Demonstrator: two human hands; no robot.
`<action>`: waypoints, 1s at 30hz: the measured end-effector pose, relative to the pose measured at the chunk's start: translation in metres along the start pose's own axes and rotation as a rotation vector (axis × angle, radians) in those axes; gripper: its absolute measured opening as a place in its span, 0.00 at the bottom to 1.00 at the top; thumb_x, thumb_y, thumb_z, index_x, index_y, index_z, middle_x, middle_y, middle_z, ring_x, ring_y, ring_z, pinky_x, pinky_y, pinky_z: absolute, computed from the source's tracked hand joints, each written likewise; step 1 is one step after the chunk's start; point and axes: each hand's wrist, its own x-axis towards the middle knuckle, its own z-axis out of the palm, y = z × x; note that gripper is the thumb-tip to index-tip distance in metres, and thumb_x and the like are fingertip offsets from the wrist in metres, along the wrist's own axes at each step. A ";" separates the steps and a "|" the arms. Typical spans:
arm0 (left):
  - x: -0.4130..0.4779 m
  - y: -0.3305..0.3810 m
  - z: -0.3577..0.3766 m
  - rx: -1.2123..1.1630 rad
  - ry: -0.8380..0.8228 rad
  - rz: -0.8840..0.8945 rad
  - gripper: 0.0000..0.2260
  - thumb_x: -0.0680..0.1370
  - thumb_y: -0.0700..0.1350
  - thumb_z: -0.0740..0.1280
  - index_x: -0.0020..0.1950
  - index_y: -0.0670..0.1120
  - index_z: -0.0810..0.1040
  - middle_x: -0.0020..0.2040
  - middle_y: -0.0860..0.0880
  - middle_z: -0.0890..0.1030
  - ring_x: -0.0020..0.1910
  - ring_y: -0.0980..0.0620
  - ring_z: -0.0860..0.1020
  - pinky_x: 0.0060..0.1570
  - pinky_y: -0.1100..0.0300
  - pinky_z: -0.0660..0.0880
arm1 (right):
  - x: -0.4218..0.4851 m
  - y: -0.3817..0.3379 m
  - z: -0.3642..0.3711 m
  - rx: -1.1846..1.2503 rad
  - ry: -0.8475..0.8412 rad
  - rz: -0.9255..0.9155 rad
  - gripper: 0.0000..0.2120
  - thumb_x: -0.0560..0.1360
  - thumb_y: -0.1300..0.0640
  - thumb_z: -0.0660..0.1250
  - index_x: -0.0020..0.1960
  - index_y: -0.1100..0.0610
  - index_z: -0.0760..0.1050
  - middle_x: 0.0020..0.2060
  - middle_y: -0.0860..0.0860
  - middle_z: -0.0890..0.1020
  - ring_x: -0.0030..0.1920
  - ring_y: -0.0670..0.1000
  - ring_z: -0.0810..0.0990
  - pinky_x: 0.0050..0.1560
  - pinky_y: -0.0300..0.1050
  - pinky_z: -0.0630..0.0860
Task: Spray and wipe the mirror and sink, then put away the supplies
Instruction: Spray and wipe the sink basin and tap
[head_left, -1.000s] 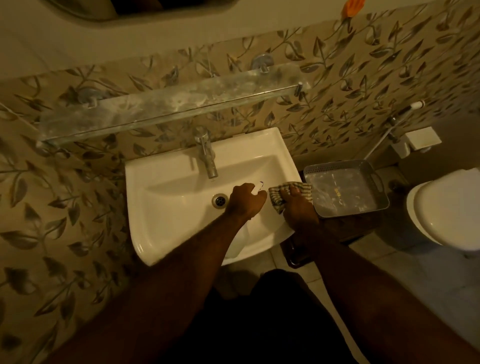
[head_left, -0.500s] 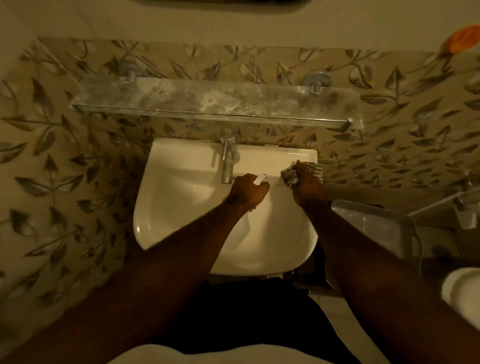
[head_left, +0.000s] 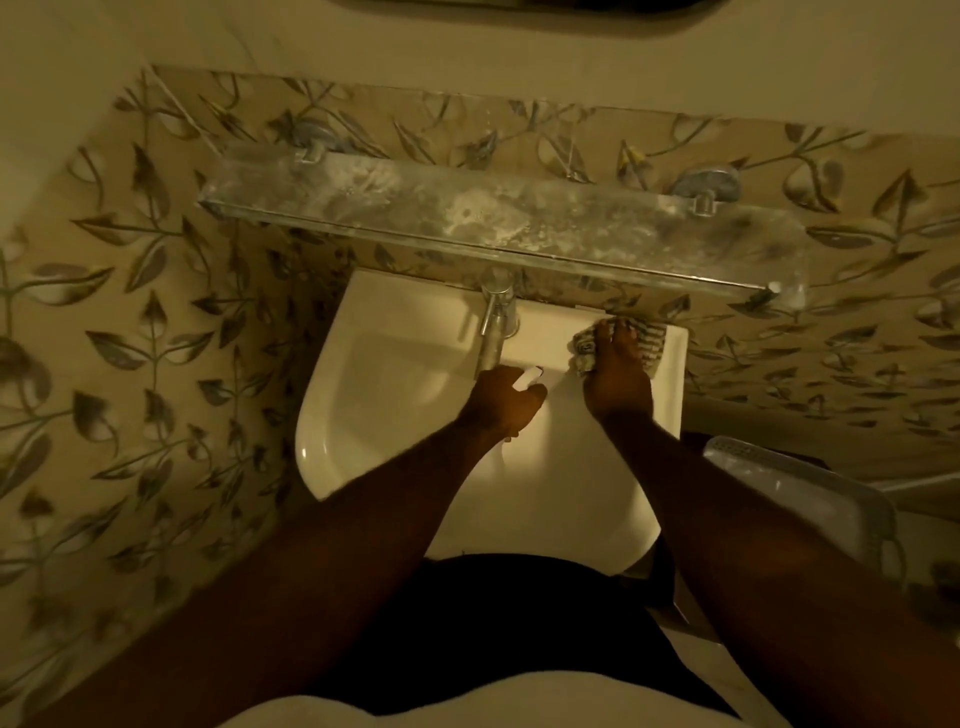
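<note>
A white sink (head_left: 395, 395) hangs on the wall below me, with a chrome tap (head_left: 493, 327) at its back. My right hand (head_left: 618, 374) presses a striped cloth (head_left: 649, 343) onto the sink's back right corner. My left hand (head_left: 501, 400) hovers over the basin just below the tap's spout, closed around a white spray bottle (head_left: 530, 375) whose nozzle pokes out past my fingers; the bottle's body is mostly hidden under my hand. Only the mirror's dark lower edge (head_left: 519, 4) shows at the top.
A smeared glass shelf (head_left: 467, 218) juts out above the sink's back edge, close over the tap and my right hand. A grey plastic basket (head_left: 800, 483) stands to the right of the sink. Leaf-patterned tiles cover the wall.
My right hand has slid the cloth from the sink's right rim up to its back right corner. My left hand stays over the basin near the tap. My view has shifted left and downward.
</note>
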 end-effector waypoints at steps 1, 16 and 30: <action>0.000 -0.003 -0.001 0.035 -0.006 0.030 0.10 0.77 0.49 0.65 0.53 0.44 0.79 0.43 0.43 0.81 0.30 0.48 0.78 0.26 0.58 0.75 | 0.001 -0.004 0.004 0.007 -0.017 -0.032 0.28 0.82 0.46 0.53 0.79 0.55 0.62 0.78 0.60 0.64 0.76 0.63 0.64 0.73 0.62 0.67; -0.010 -0.038 -0.041 0.083 -0.059 0.183 0.05 0.73 0.46 0.69 0.42 0.45 0.80 0.39 0.46 0.83 0.33 0.52 0.80 0.35 0.60 0.74 | 0.017 -0.057 0.034 -0.085 -0.072 -0.339 0.28 0.81 0.64 0.62 0.80 0.57 0.61 0.79 0.58 0.63 0.79 0.59 0.60 0.77 0.57 0.62; -0.013 -0.074 -0.105 0.083 0.102 0.214 0.08 0.74 0.46 0.65 0.39 0.43 0.76 0.31 0.45 0.77 0.27 0.48 0.75 0.29 0.44 0.79 | -0.026 -0.100 0.032 0.314 0.330 0.064 0.17 0.77 0.63 0.63 0.64 0.54 0.80 0.57 0.56 0.85 0.58 0.61 0.82 0.56 0.46 0.75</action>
